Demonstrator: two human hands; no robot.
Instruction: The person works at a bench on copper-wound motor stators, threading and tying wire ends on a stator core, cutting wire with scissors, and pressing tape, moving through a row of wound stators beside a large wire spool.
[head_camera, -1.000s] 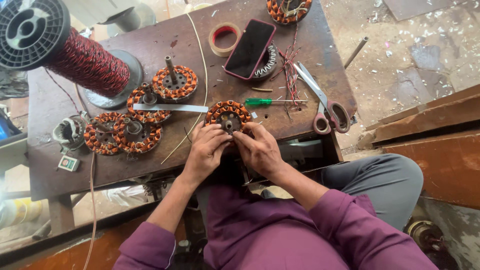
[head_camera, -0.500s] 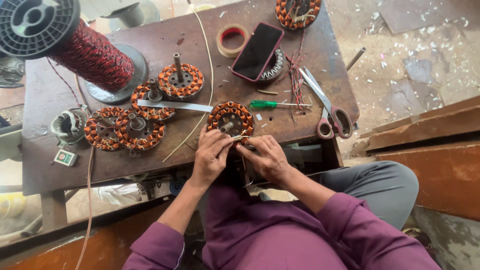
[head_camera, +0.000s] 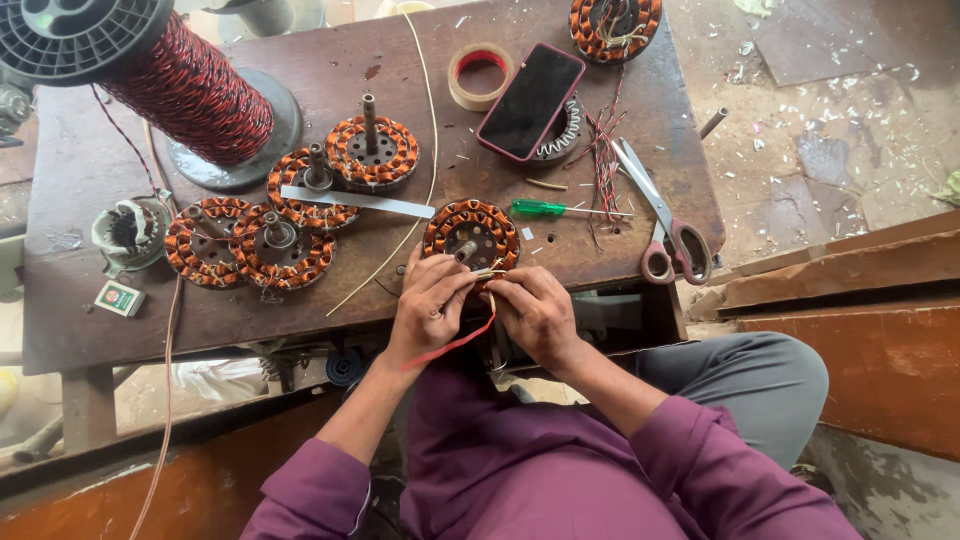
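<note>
Head view: left hand (head_camera: 428, 305) and right hand (head_camera: 535, 312) pinch wire ends at near rim of wound stator (head_camera: 472, 232), at table (head_camera: 640, 215) front edge. New since half-second ago: red sleeve (head_camera: 455, 343) trails below hands; lead work seems underway.

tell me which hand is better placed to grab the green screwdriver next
Right, probably. The right hand sits nearer the green screwdriver, which lies on its side of the wound stator. The left hand would have to cross over.
</note>
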